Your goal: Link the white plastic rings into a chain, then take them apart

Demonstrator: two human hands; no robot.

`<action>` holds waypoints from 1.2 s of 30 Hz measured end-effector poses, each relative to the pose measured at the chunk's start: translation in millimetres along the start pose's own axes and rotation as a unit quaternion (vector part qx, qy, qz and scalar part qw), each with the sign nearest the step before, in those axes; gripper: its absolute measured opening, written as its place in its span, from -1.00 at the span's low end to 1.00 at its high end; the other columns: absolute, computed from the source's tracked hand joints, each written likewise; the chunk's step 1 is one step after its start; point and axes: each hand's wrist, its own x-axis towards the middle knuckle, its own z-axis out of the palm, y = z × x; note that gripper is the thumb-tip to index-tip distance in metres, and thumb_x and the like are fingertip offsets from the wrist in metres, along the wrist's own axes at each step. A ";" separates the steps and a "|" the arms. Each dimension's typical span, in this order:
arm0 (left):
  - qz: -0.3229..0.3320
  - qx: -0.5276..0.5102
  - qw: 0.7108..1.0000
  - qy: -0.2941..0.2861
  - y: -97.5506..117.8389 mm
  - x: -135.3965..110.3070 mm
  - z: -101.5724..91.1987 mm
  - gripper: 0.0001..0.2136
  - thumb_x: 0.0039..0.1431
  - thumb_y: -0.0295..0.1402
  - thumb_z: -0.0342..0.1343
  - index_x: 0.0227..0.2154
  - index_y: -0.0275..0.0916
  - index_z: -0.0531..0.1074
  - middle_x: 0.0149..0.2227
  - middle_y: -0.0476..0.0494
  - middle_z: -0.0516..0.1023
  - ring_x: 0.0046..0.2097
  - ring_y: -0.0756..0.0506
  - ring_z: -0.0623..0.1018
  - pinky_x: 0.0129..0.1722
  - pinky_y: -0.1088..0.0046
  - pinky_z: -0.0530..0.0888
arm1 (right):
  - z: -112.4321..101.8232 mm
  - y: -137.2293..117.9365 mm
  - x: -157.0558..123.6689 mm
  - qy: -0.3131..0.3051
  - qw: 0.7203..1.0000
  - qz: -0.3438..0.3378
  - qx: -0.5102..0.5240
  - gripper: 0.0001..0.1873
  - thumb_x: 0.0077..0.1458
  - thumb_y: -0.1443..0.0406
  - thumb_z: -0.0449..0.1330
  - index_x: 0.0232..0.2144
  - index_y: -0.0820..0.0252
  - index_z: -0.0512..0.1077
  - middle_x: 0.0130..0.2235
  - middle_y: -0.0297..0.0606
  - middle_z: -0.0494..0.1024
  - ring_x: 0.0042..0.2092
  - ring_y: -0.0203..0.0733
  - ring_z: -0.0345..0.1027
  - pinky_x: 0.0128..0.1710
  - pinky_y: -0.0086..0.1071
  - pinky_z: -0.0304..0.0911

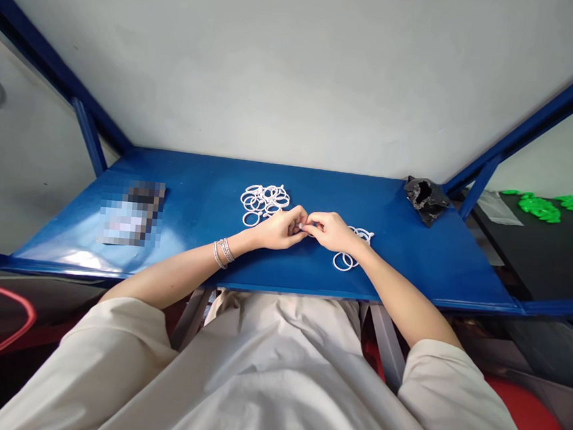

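Note:
My left hand (281, 229) and my right hand (329, 231) meet over the middle of the blue table, fingertips pinched together. Between them shows a bit of a white ring (301, 226); the fingers hide most of it. Just beyond my left hand lies a heap of white rings (262, 199), thin hoops with a small knob on the rim. A smaller group of white rings (343, 263) rests beside my right hand, partly covered by the hand and wrist.
The blue table (210, 175) backs onto a pale wall, between blue frame bars. A crumpled black bag (425, 200) stands at the back right. A blurred-out item (133, 214) lies on the left. Green pieces (540, 208) sit on a dark surface beyond the right side.

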 end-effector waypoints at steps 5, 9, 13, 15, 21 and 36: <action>-0.031 -0.037 0.999 -0.020 5.3 1.3 0.9 -0.70 0.20 -0.23 0.25 -0.33 -0.15 0.19 -0.49 0.13 0.31 -0.51 0.06 0.29 -0.48 0.49 0.25 | 2.6 -5.0 -3.4 -0.047 0.998 -0.027 0.039 -0.64 0.34 0.08 0.15 -0.43 0.18 0.41 -0.48 -0.37 0.45 -0.45 -0.31 0.16 -0.38 -0.39 0.07; -0.051 -0.065 0.996 -0.034 6.9 2.2 4.6 -0.57 0.11 -0.11 0.35 -0.41 -0.15 0.16 -0.50 0.12 0.31 -0.49 0.06 0.27 -0.47 0.48 0.23 | 2.9 -9.8 -4.7 -0.065 0.996 -0.041 0.040 -0.43 0.29 -0.08 0.16 -0.58 0.12 0.15 -0.56 -0.44 0.20 -0.47 -0.33 0.01 -0.43 -0.38 -0.03; -0.057 -0.088 0.993 -0.046 6.2 2.3 7.2 -0.55 0.09 -0.10 0.35 -0.46 -0.16 0.13 -0.52 0.12 0.26 -0.48 0.07 0.21 -0.47 0.49 0.21 | 3.9 -12.9 -5.8 -0.077 0.995 -0.025 0.061 -0.31 0.21 -0.15 0.22 -0.62 0.11 0.00 -0.57 -0.47 0.06 -0.47 -0.35 -0.09 -0.45 -0.37 -0.09; -0.045 -0.075 0.995 -0.055 5.5 1.9 7.1 -0.58 0.11 -0.16 0.31 -0.49 -0.16 0.12 -0.53 0.12 0.24 -0.48 0.07 0.20 -0.47 0.49 0.21 | 4.8 -13.7 -6.4 -0.078 0.995 -0.018 0.061 -0.30 0.17 -0.14 0.26 -0.63 0.11 -0.03 -0.58 -0.47 0.05 -0.48 -0.36 -0.10 -0.46 -0.36 -0.10; -0.015 -0.049 0.997 -0.052 1.6 0.9 4.4 -0.69 0.15 -0.24 0.24 -0.44 -0.16 0.17 -0.52 0.11 0.27 -0.50 0.06 0.24 -0.48 0.48 0.23 | 6.8 -13.4 -5.0 -0.056 0.996 -0.047 0.043 -0.36 0.21 -0.08 0.23 -0.61 0.12 0.00 -0.58 -0.47 0.09 -0.47 -0.35 -0.07 -0.42 -0.35 -0.07; -0.067 -0.148 0.987 0.017 0.1 -0.1 5.1 -0.57 0.43 0.08 0.09 -0.15 -0.25 0.37 -0.48 0.03 0.44 -0.55 0.05 0.42 -0.55 0.52 0.31 | 2.2 2.8 2.8 0.113 0.989 -0.074 0.066 -0.40 0.44 -0.12 0.04 -0.47 0.16 0.41 -0.31 -0.24 0.47 -0.38 -0.25 0.28 -0.34 -0.32 0.17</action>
